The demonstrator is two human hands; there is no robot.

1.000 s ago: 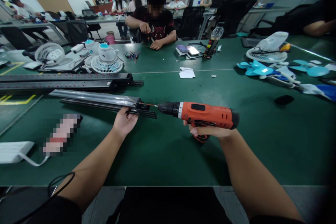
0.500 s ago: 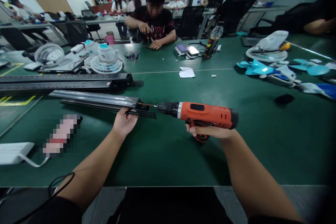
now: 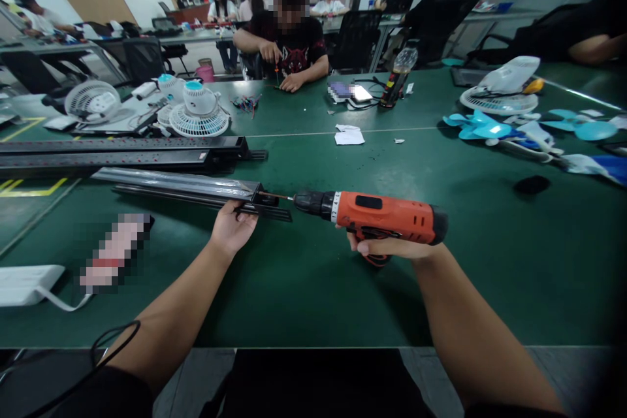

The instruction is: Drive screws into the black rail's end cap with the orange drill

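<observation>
My right hand (image 3: 386, 248) grips the handle of an orange cordless drill (image 3: 382, 214), held level with its thin bit pointing left into the end of a long black and silver rail (image 3: 181, 189) lying on the green table (image 3: 313, 287). My left hand (image 3: 232, 228) holds the near end of that rail, fingers curled up against its underside, right beside the bit's tip.
Two more long black rails (image 3: 122, 150) lie behind. Small white fans (image 3: 198, 111) stand at the back left, a white power strip (image 3: 27, 284) at the near left. Blue fan blades (image 3: 482, 127) and a fan grille (image 3: 497, 101) lie right. A person (image 3: 289, 39) works opposite; paper scraps (image 3: 349, 137) mid-table.
Almost nothing differs: the drill and both hands stay in place against the rail's end, with only a slight shift of the view.
</observation>
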